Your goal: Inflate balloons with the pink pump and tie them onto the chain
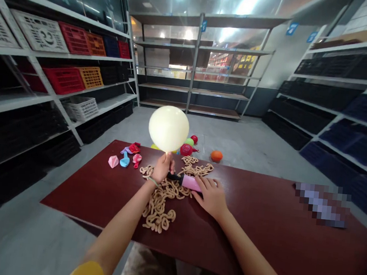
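Observation:
A pale cream balloon (169,128), blown up round, stands above the table with its neck pinched in the fingers of my left hand (162,168). Just beneath those fingers is the black nozzle end of a pink balloon pump (191,182), which lies on its side. My right hand (210,194) is laid around the pump's other end, fingers curved over the pink barrel. Whether the nozzle sits inside the balloon's neck is hidden by my left hand. Tan rope (160,206) lies in loose, squiggly loops under and around both hands.
Several limp balloons, among them a blue one (124,159) and a pink one (113,161), lie on the dark red table (100,194). Beyond its far edge are inflated balloons, including an orange one (216,156). A blurred flat item (321,205) lies at right. Shelves (192,91) surround the room.

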`<act>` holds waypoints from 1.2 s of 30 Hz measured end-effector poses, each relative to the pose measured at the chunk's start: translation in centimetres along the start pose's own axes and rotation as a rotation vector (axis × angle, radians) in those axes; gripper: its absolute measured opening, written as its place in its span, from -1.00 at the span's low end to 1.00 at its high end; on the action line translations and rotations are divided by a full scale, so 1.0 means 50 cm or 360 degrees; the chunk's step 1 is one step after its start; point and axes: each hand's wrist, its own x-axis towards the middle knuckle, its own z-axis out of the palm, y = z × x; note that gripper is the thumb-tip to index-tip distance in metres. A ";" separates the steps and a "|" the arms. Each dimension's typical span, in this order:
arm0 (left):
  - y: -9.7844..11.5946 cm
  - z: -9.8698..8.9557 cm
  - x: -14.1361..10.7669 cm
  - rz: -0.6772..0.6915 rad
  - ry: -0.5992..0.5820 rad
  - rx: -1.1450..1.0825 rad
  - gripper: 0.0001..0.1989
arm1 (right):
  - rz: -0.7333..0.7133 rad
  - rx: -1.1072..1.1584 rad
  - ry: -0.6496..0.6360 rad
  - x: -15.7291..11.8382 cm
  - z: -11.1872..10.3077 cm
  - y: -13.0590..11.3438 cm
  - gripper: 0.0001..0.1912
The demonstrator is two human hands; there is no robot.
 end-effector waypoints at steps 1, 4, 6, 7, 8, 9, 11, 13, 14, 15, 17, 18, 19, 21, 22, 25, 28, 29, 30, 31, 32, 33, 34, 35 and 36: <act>-0.013 0.002 0.000 -0.0018 -0.0066 0.0028 -0.57 | -0.0016 -0.0004 0.0021 -0.001 0.001 0.002 -0.48; -0.047 -0.005 -0.005 -0.0075 -0.0121 0.0088 -0.57 | -0.0047 -0.0023 0.0064 -0.003 0.008 0.007 -0.48; -0.059 -0.014 -0.012 -0.0090 -0.0107 0.0147 -0.58 | -0.0037 -0.0023 0.0061 -0.003 0.013 0.010 -0.49; -0.061 -0.018 -0.016 -0.0073 -0.0113 0.0200 -0.58 | -0.0023 -0.0018 0.0049 -0.003 0.015 0.010 -0.49; -0.060 -0.021 -0.020 -0.0041 -0.0131 0.0265 -0.58 | -0.0009 -0.0011 0.0034 -0.002 0.017 0.011 -0.49; -0.057 -0.023 -0.024 -0.0002 -0.0154 0.0331 -0.57 | 0.0003 -0.0002 0.0018 -0.001 0.019 0.012 -0.49; -0.048 -0.023 -0.030 0.0042 -0.0200 0.0426 -0.56 | 0.0024 0.0023 -0.0003 0.001 0.021 0.012 -0.49; -0.040 -0.019 -0.034 -0.0013 -0.0256 0.0429 -0.57 | 0.0047 0.0043 -0.0020 0.003 0.022 0.013 -0.48; -0.038 -0.017 -0.035 -0.0066 -0.0278 0.0391 -0.59 | 0.0055 0.0049 -0.0025 0.004 0.021 0.014 -0.48; -0.037 -0.016 -0.037 -0.0124 -0.0291 0.0334 -0.61 | 0.0063 0.0053 -0.0028 0.004 0.021 0.014 -0.48; -0.036 -0.013 -0.041 -0.0240 -0.0285 0.0198 -0.67 | 0.0073 0.0057 -0.0027 0.004 0.018 0.014 -0.48; -0.036 -0.013 -0.042 -0.0280 -0.0278 0.0148 -0.69 | 0.0077 0.0057 -0.0028 0.005 0.017 0.014 -0.49; -0.037 -0.013 -0.043 -0.0300 -0.0281 0.0127 -0.69 | 0.0084 0.0055 -0.0030 0.005 0.016 0.014 -0.49; -0.039 -0.013 -0.044 -0.0275 -0.0317 0.0174 -0.68 | 0.0098 0.0048 -0.0041 0.006 0.015 0.015 -0.48; -0.040 -0.013 -0.043 -0.0239 -0.0341 0.0224 -0.66 | 0.0103 0.0043 -0.0043 0.006 0.015 0.016 -0.48; -0.044 -0.014 -0.040 -0.0151 -0.0402 0.0389 -0.60 | 0.0119 0.0027 -0.0045 0.007 0.017 0.018 -0.49; -0.048 -0.017 -0.037 -0.0122 -0.0476 0.0596 -0.53 | 0.0126 0.0012 -0.0035 0.008 0.020 0.021 -0.48; -0.049 -0.017 -0.036 -0.0120 -0.0498 0.0667 -0.52 | 0.0126 0.0009 -0.0027 0.008 0.022 0.021 -0.48; -0.051 -0.018 -0.035 -0.0118 -0.0511 0.0726 -0.51 | 0.0125 0.0006 -0.0019 0.008 0.023 0.021 -0.48; -0.052 -0.019 -0.034 -0.0117 -0.0518 0.0770 -0.51 | 0.0126 0.0004 -0.0014 0.007 0.024 0.022 -0.48; -0.052 -0.020 -0.034 -0.0116 -0.0521 0.0800 -0.51 | 0.0127 0.0001 -0.0011 0.006 0.026 0.022 -0.49; -0.053 -0.020 -0.034 -0.0115 -0.0527 0.0816 -0.51 | 0.0127 -0.0002 -0.0008 0.005 0.027 0.022 -0.48; -0.052 -0.020 -0.034 -0.0114 -0.0532 0.0821 -0.51 | 0.0126 -0.0006 -0.0005 0.003 0.028 0.023 -0.48; -0.051 -0.020 -0.034 -0.0112 -0.0534 0.0818 -0.51 | 0.0122 -0.0014 0.0007 0.002 0.028 0.025 -0.47; -0.050 -0.019 -0.035 -0.0114 -0.0535 0.0805 -0.51 | 0.0111 -0.0027 0.0035 0.001 0.026 0.026 -0.46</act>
